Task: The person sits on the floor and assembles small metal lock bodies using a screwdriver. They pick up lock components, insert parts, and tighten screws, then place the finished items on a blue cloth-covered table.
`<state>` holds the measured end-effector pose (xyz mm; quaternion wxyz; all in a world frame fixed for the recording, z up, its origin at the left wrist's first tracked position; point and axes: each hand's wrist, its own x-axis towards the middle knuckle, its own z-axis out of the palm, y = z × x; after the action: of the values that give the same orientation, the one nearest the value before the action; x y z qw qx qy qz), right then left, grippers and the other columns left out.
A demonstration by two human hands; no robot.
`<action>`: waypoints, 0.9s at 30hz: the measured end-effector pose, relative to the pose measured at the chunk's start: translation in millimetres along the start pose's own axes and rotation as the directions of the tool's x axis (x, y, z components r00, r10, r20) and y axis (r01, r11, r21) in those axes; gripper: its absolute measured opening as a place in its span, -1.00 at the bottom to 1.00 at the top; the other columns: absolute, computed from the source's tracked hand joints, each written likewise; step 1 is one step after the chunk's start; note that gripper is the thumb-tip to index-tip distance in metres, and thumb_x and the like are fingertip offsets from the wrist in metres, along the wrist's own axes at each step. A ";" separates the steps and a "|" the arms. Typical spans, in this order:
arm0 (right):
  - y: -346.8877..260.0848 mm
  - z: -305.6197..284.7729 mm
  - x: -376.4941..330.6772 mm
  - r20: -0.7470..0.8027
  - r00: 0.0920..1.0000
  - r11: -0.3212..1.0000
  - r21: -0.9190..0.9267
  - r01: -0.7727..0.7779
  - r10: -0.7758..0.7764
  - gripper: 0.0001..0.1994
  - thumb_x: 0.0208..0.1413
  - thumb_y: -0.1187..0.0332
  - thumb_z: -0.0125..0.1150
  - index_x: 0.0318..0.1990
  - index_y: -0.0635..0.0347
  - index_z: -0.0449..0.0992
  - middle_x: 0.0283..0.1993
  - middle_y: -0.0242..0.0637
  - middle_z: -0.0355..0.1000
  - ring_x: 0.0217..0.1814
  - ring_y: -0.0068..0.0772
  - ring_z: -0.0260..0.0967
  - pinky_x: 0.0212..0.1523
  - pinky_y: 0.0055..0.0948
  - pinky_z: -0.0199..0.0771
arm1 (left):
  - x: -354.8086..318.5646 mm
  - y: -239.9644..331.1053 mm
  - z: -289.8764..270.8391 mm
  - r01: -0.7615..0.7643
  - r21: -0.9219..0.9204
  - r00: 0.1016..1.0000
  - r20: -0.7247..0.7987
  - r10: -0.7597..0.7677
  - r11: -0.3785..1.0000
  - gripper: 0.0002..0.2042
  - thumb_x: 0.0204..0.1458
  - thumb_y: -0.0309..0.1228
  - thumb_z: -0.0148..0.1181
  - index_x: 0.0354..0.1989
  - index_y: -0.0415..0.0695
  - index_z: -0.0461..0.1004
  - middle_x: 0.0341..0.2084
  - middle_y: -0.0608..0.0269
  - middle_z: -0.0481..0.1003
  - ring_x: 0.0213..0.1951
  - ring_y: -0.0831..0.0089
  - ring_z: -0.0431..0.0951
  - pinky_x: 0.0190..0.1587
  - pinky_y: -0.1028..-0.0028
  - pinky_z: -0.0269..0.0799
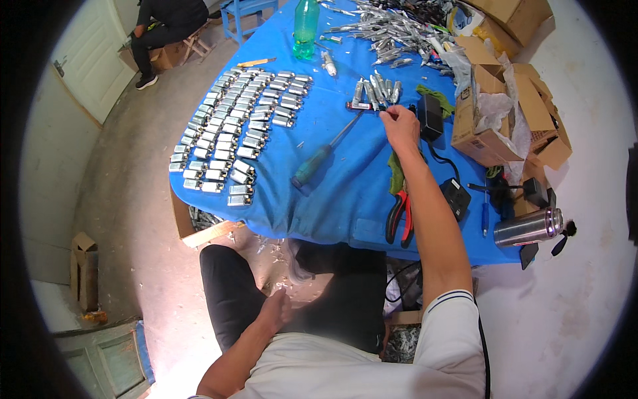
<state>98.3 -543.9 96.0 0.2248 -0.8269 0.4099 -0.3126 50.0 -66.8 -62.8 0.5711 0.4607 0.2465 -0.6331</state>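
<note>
My right hand [400,128] reaches over the blue-covered table with thumb and fingers pinched together. What they hold, if anything, is too small to make out. Just beyond the fingertips stands a short row of silver wrapped tube-like pieces [376,89], with a dark red piece [359,106] at its near left end. A screwdriver with a green handle [312,166] lies to the left, its shaft pointing toward that row. Low over my lap, my left hand [274,311] is held edge-on with its fingers loosely extended, touching no object that I can see.
Rows of small silver metal cases [226,130] cover the table's left. Farther back are a green bottle [306,30], a yellow knife [256,62] and a silver pile [399,36]. Right: a black adapter [431,116], red-handled pliers [407,219], cardboard boxes [482,126], a steel flask [528,227]. Another person sits far left.
</note>
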 end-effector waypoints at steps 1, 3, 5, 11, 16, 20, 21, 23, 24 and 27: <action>-3.2 2.5 3.4 0.028 1.000 1.000 -0.007 -0.001 0.001 -0.74 -0.03 0.24 0.28 -0.26 0.22 0.56 -0.27 -0.07 0.54 -0.19 -0.02 0.49 -0.17 -0.19 0.45 | -0.4 0.4 0.9 -0.004 -0.001 1.000 -0.008 0.004 1.000 -0.71 0.17 -0.14 -0.05 -0.54 0.00 0.24 -0.76 0.44 0.10 -0.75 0.58 0.02 -0.67 0.53 -0.02; -0.1 18.3 12.7 -0.001 0.999 0.997 -0.069 0.032 -0.032 -0.70 -0.04 0.21 0.31 -0.22 0.23 0.55 -0.22 -0.04 0.53 -0.13 0.02 0.47 -0.13 -0.16 0.43 | -0.7 0.7 0.1 -0.012 -0.009 1.000 -0.019 0.012 1.000 -0.71 0.17 -0.14 -0.05 -0.54 0.00 0.24 -0.76 0.45 0.09 -0.76 0.58 0.01 -0.67 0.53 -0.03; -5.4 27.2 15.7 0.015 0.999 0.991 -0.123 0.051 -0.050 -0.67 -0.05 0.20 0.33 -0.18 0.22 0.55 -0.18 -0.02 0.51 -0.09 0.05 0.45 -0.09 -0.13 0.42 | 1.7 -1.3 -5.2 -0.017 -0.027 1.000 -0.025 0.016 0.999 -0.70 0.18 -0.13 -0.06 -0.55 0.00 0.23 -0.76 0.45 0.08 -0.76 0.58 0.00 -0.68 0.54 -0.04; 10.2 31.7 33.0 0.127 0.986 0.978 -0.164 0.128 -0.108 -0.64 -0.07 0.23 0.34 -0.09 0.16 0.55 -0.17 -0.01 0.51 -0.08 0.08 0.43 -0.07 -0.10 0.42 | 2.3 -2.2 -11.1 -0.006 -0.101 1.000 -0.006 0.005 0.995 -0.67 0.20 -0.09 -0.07 -0.55 0.01 0.23 -0.76 0.45 0.08 -0.77 0.59 0.02 -0.69 0.55 -0.05; 24.3 26.8 35.5 0.096 0.990 0.995 0.016 0.102 -0.103 -0.66 -0.08 0.26 0.36 -0.14 0.20 0.58 -0.31 -0.11 0.55 -0.29 -0.22 0.53 -0.22 -0.34 0.49 | 3.1 -2.3 -11.6 0.006 -0.111 1.000 0.000 -0.006 0.994 -0.67 0.19 -0.08 -0.07 -0.55 0.00 0.24 -0.75 0.44 0.10 -0.76 0.58 0.04 -0.69 0.55 -0.04; 27.6 23.3 36.4 0.139 0.984 0.986 0.113 -0.126 0.109 -0.72 -0.03 0.29 0.31 -0.19 0.26 0.59 -0.38 -0.12 0.55 -0.44 -0.31 0.53 -0.36 -0.37 0.50 | 5.9 -1.7 -11.4 0.027 -0.110 1.000 0.007 -0.026 0.994 -0.68 0.18 -0.10 -0.06 -0.54 -0.01 0.25 -0.75 0.43 0.11 -0.76 0.57 0.04 -0.69 0.54 -0.03; 27.9 20.6 36.6 0.132 0.983 0.983 0.119 -0.142 0.126 -0.73 -0.01 0.31 0.28 -0.19 0.28 0.59 -0.40 -0.13 0.54 -0.46 -0.35 0.52 -0.40 -0.38 0.50 | 6.0 -2.2 -11.5 0.026 -0.109 1.000 0.002 -0.026 0.994 -0.68 0.18 -0.11 -0.06 -0.54 -0.01 0.25 -0.75 0.43 0.11 -0.76 0.57 0.04 -0.69 0.54 -0.03; 24.5 14.4 35.8 0.129 0.975 0.970 0.141 -0.199 0.182 -0.76 0.04 0.34 0.22 -0.20 0.33 0.57 -0.43 -0.17 0.52 -0.51 -0.43 0.49 -0.48 -0.44 0.49 | 3.6 -0.8 -7.5 0.025 -0.112 1.000 -0.006 -0.026 0.993 -0.69 0.18 -0.12 -0.06 -0.54 -0.01 0.25 -0.76 0.43 0.10 -0.76 0.57 0.04 -0.69 0.53 -0.02; 22.6 12.0 34.5 0.133 0.966 0.958 0.158 -0.242 0.222 -0.77 0.08 0.36 0.19 -0.19 0.35 0.56 -0.43 -0.22 0.51 -0.52 -0.49 0.45 -0.52 -0.49 0.47 | 4.1 -1.3 -7.9 0.026 -0.114 1.000 -0.010 -0.027 0.993 -0.69 0.18 -0.13 -0.06 -0.54 -0.02 0.26 -0.76 0.43 0.10 -0.76 0.57 0.03 -0.69 0.53 -0.02; 21.3 3.9 29.1 0.129 0.927 0.863 0.339 -0.375 0.352 -0.81 0.15 0.40 0.11 -0.20 0.37 0.53 -0.44 -0.27 0.47 -0.54 -0.53 0.40 -0.57 -0.55 0.45 | 6.0 -1.7 -8.6 0.026 -0.109 1.000 0.004 -0.026 0.994 -0.70 0.17 -0.13 -0.05 -0.54 -0.02 0.26 -0.76 0.42 0.10 -0.76 0.56 0.03 -0.69 0.53 -0.03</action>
<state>103.3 -579.3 89.6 0.4390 -0.6893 0.4874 -0.3075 51.4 -62.2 -72.3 0.5873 0.4248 0.2860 -0.6268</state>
